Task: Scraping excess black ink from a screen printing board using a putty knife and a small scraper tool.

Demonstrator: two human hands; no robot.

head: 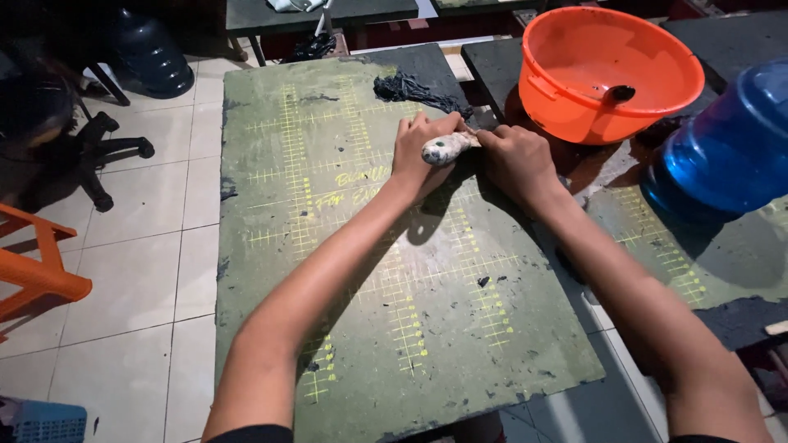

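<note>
Both of my hands meet near the far right part of a worn green cutting mat (pixel 328 246) marked with yellow grid lines. My left hand (pixel 423 156) and my right hand (pixel 513 160) are closed together on a small pale, speckled lump (pixel 447 148), which sticks out between them just above the mat. A smear of black, wet-looking material (pixel 414 89) lies on the mat just beyond my hands.
An orange plastic basin (pixel 607 70) stands at the back right, with a dark object on its rim. A blue water jug (pixel 730 143) lies at the right edge. A second green mat (pixel 698 262) lies under my right forearm. An orange chair (pixel 37 271) and black chair base (pixel 103 152) stand on the tiled floor at left.
</note>
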